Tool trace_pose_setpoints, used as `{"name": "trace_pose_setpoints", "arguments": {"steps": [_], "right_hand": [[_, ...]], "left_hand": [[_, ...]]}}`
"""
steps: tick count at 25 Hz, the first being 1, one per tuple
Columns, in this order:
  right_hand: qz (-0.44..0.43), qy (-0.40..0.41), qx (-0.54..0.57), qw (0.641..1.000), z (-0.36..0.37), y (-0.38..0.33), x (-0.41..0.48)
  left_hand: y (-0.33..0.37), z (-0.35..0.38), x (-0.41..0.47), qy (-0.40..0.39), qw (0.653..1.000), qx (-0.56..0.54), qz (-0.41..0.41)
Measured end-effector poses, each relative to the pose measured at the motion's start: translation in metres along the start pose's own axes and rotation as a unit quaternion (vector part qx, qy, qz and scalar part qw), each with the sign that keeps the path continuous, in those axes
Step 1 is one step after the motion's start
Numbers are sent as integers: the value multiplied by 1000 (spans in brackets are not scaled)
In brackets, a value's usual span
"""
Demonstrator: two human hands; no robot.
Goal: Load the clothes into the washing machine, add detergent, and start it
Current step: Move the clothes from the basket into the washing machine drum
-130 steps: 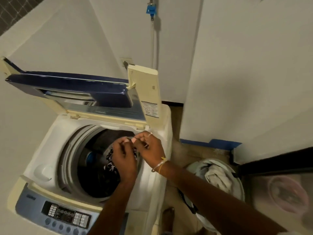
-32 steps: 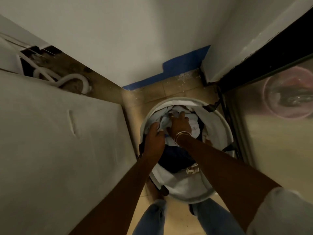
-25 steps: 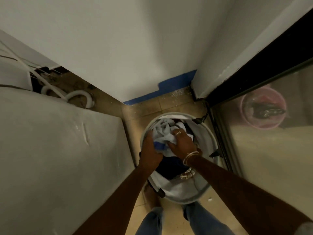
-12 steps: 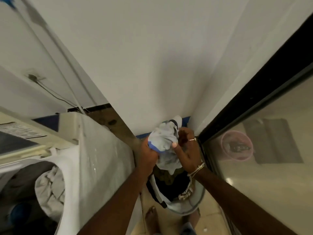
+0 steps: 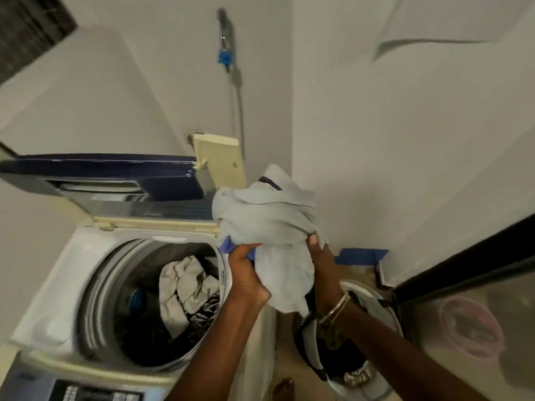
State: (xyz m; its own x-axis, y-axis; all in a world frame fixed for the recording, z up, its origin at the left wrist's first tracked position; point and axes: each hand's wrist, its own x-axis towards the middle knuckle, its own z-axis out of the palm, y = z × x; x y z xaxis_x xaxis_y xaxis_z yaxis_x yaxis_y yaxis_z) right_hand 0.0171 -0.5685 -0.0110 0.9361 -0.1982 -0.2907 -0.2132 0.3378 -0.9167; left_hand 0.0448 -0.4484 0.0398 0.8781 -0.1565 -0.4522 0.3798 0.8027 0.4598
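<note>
White-walled corner: one washing machine (image 5: 69,264), one grey garment (image 5: 269,224), two hands gripping.

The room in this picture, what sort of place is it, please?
Probably a small home laundry corner. A top-loading washing machine stands with its lid up and clothes in the drum, a laundry basket sits on the floor beside it, and both hands hold a pale grey garment.
</note>
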Motion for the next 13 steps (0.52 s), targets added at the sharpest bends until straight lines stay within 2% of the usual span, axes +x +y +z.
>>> {"name": "trace_pose_setpoints", "arguments": {"steps": [3, 6, 9, 11, 13], "right_hand": [[-15, -74, 114, 991, 90, 4, -10], [-27, -93, 86, 992, 169, 14, -18], [-20, -132, 32, 991, 231, 31, -13], [-9, -135, -50, 990, 256, 48, -2], [54, -120, -155, 979, 262, 81, 22]], "left_hand": [[69, -36, -23, 10, 997, -27, 73], [132, -78, -35, -3, 989, -33, 142], [181, -113, -35, 70, 977, -23, 203], [198, -141, -29, 147, 970, 68, 181], [205, -176, -19, 274, 936, 209, 75]]}}
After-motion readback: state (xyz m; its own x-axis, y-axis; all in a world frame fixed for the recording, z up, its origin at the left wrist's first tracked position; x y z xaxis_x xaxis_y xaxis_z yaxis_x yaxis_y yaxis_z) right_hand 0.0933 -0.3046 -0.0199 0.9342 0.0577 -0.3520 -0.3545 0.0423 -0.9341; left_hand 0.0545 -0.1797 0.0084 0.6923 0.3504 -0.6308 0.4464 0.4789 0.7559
